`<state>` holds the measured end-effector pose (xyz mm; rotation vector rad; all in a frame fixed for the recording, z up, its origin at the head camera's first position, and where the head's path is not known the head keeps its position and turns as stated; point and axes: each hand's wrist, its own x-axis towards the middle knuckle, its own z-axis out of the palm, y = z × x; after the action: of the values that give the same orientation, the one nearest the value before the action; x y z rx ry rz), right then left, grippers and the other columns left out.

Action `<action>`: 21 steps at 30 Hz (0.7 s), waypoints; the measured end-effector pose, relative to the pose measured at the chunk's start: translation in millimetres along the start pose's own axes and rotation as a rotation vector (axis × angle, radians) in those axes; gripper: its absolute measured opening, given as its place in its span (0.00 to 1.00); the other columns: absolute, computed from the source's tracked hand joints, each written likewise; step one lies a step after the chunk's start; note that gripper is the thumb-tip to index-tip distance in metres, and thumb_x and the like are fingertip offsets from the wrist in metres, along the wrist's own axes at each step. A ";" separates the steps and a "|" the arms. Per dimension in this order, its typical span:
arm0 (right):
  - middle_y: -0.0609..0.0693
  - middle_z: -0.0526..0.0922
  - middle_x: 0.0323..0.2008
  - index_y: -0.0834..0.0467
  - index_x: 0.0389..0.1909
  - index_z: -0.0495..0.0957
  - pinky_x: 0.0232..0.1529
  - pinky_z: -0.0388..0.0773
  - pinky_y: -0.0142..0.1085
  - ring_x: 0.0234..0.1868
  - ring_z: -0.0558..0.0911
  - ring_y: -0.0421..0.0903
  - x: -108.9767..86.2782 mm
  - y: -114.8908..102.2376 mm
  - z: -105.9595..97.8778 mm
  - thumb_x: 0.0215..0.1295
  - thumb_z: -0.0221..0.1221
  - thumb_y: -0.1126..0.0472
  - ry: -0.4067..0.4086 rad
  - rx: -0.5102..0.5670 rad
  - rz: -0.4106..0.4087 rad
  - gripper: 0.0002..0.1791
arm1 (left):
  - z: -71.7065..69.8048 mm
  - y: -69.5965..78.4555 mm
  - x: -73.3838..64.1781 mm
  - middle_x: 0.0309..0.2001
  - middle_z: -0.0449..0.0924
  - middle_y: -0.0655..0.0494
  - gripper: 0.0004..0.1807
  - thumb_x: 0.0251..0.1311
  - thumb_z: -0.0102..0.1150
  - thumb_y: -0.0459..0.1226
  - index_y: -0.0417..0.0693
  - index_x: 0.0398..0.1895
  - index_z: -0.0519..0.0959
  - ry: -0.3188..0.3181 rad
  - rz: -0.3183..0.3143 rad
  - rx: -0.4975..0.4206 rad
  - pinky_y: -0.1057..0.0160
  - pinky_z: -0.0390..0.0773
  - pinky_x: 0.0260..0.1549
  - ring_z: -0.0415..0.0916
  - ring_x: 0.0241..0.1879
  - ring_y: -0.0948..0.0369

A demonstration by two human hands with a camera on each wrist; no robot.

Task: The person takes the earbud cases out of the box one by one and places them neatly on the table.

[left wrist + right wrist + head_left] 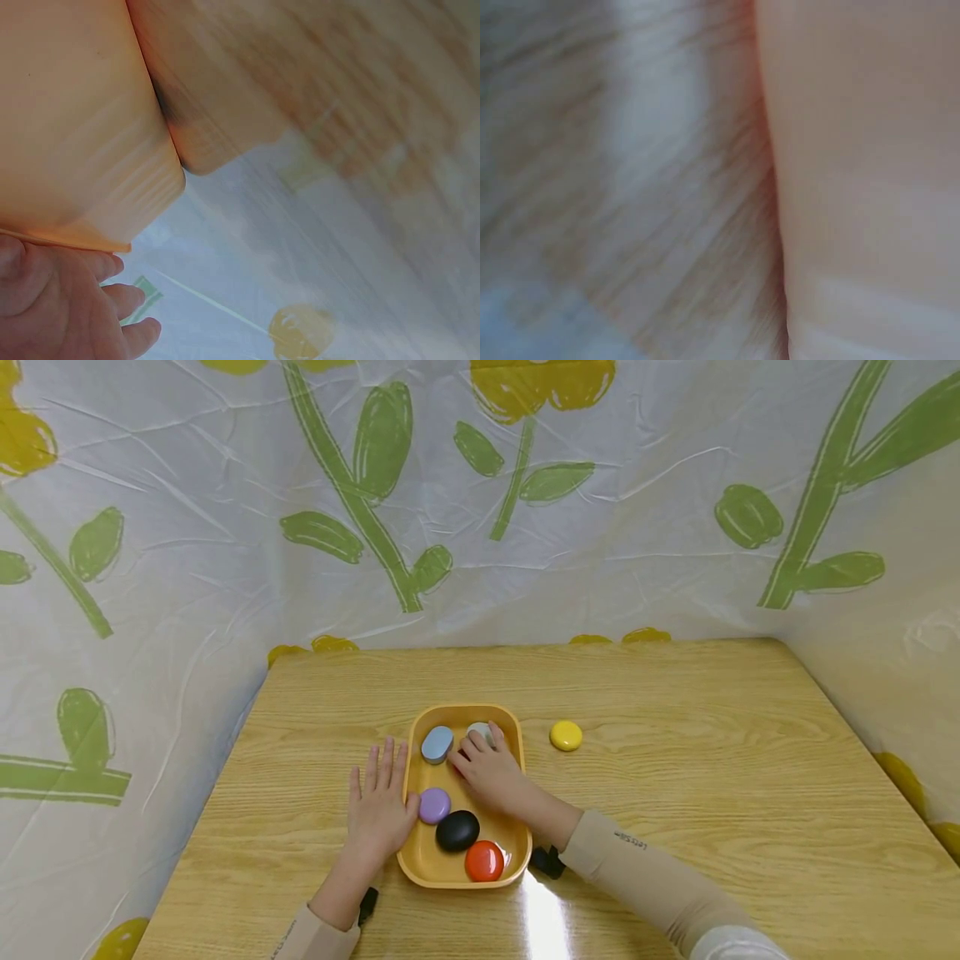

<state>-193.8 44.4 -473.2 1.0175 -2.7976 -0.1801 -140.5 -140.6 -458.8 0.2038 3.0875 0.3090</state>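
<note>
- Right hand (491, 772): inside the tray, palm down, bent fingers over the pale piece (477, 727). Cannot tell whether it pinches the piece or only touches it.
- Left hand (381, 814): released, flat and holding nothing; fingers straight, thumb at the rim of the tray (422, 862), which lies just to its right.
- Tray: judged thin moulded plastic, light, fairly stiff; likely to slide if bumped. Best hold: opposite long walls, under the lip, one side by each hand.
- Pale piece: at the right hand's fingertips, partly covered. Probably smooth and hard; hold by its side edge.
- Blue piece (437, 745): just left of the right hand; oval with a flat-looking top. Thumb and finger across the narrow width should suit.
- Purple piece (434, 806): immediately right of the left thumb, low and rounded. Black piece (457, 832) and red piece (483, 861): nearer the wearer than the right hand. Gloss suggests slippery tops; pinch low on the sides.
- Yellow piece (566, 736): on the counter (712, 735), right of the right hand, outside the tray. Shiny, rounded, likely rigid; pinch around the rim.
- Weights not readable; none looks fragile.
</note>
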 end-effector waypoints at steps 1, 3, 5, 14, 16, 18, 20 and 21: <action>0.46 0.72 0.44 0.48 0.52 0.71 0.62 0.51 0.56 0.55 0.65 0.47 0.1 0.3 1.4 0.66 0.50 0.53 0.035 -0.002 -0.004 0.15 | -0.1 0.0 0.0 0.72 0.40 0.48 0.36 0.62 0.43 0.45 0.46 0.72 0.47 -0.002 -0.001 -0.001 0.41 0.39 0.64 0.35 0.70 0.48; 0.47 0.72 0.44 0.48 0.51 0.72 0.62 0.53 0.56 0.54 0.66 0.47 0.1 0.9 1.2 0.65 0.52 0.53 0.083 0.015 -0.009 0.14 | 0.0 -0.1 0.0 0.72 0.39 0.48 0.36 0.62 0.43 0.45 0.47 0.72 0.46 -0.005 -0.003 -0.002 0.41 0.39 0.64 0.35 0.70 0.48; 0.47 0.73 0.45 0.48 0.51 0.72 0.61 0.53 0.56 0.54 0.67 0.48 0.1 1.9 -1.3 0.62 0.56 0.52 0.111 0.045 -0.007 0.16 | 0.3 -0.4 -0.2 0.72 0.39 0.48 0.36 0.62 0.43 0.45 0.47 0.72 0.46 -0.005 -0.004 -0.003 0.42 0.39 0.64 0.34 0.71 0.49; 0.54 0.73 0.49 0.51 0.51 0.73 0.57 0.55 0.59 0.54 0.69 0.53 -7.1 25.3 -31.8 0.52 0.65 0.56 0.234 0.191 0.065 0.24 | 0.8 -1.1 -0.1 0.72 0.39 0.48 0.37 0.61 0.43 0.45 0.47 0.72 0.46 -0.007 0.001 -0.007 0.42 0.38 0.64 0.35 0.70 0.48; 0.55 0.73 0.48 0.52 0.51 0.73 0.56 0.56 0.61 0.53 0.69 0.53 -11.6 35.3 -39.1 0.52 0.65 0.57 0.263 0.203 0.089 0.23 | 0.3 -1.0 0.0 0.72 0.39 0.47 0.37 0.61 0.43 0.45 0.46 0.72 0.46 -0.004 0.005 -0.011 0.42 0.38 0.64 0.35 0.70 0.48; 0.55 0.74 0.49 0.52 0.51 0.73 0.55 0.57 0.61 0.53 0.69 0.53 -16.7 46.2 -44.9 0.53 0.65 0.56 0.272 0.185 0.123 0.23 | 0.1 -1.0 0.0 0.72 0.40 0.47 0.37 0.61 0.44 0.45 0.46 0.72 0.47 0.002 0.008 -0.010 0.42 0.39 0.64 0.36 0.70 0.48; 0.55 0.74 0.49 0.52 0.52 0.73 0.54 0.58 0.62 0.53 0.70 0.54 -22.7 57.9 -48.7 0.53 0.64 0.56 0.274 0.176 0.161 0.23 | 0.4 -1.0 0.3 0.72 0.40 0.47 0.37 0.61 0.43 0.45 0.46 0.72 0.47 -0.001 0.007 -0.007 0.42 0.39 0.64 0.35 0.70 0.48; 0.56 0.74 0.49 0.52 0.52 0.73 0.55 0.57 0.62 0.53 0.69 0.54 -25.8 64.0 -49.3 0.53 0.64 0.56 0.274 0.177 0.180 0.24 | 0.7 -1.0 0.3 0.72 0.40 0.47 0.37 0.61 0.43 0.45 0.45 0.72 0.47 -0.002 0.007 -0.007 0.42 0.39 0.64 0.35 0.70 0.48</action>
<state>-205.0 106.9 -417.1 0.7510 -2.6650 0.2167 -140.9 -141.4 -459.7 0.2151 3.0841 0.3194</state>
